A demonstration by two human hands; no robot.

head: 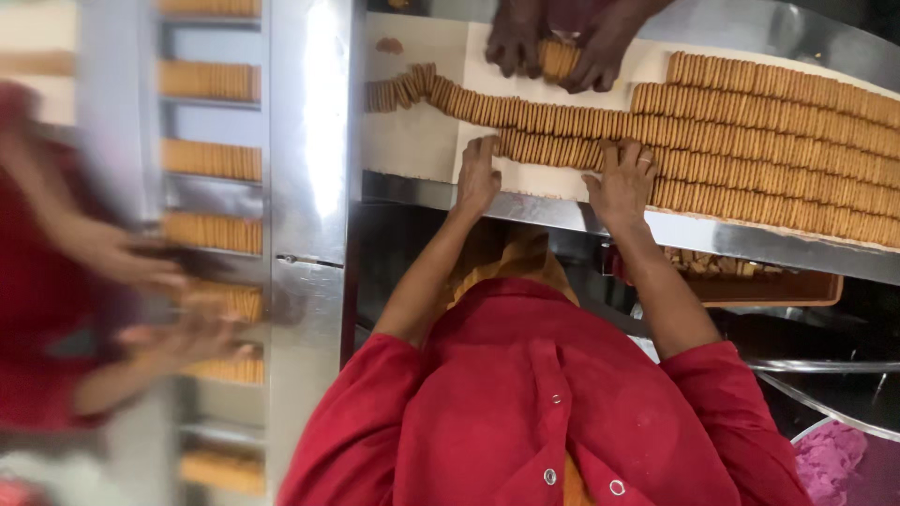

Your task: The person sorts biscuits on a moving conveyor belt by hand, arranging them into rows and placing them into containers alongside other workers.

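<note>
Long rows of tan biscuits [769,122] stand on edge on a white conveyor belt [412,141]. My left hand [478,173] and my right hand [621,183] rest at the belt's near edge. They press against the two ends of a short length of the nearest biscuit row [548,148], which is clamped between them. My red sleeves reach up from the bottom of the view.
Across the belt, another person's two hands [562,42] hold a small biscuit stack [559,59]. At the left, a blurred person in red [56,281] works at metal lanes filled with biscuits [211,157]. A steel rail [750,239] fronts the belt, with a tray of broken pieces [741,276] under it.
</note>
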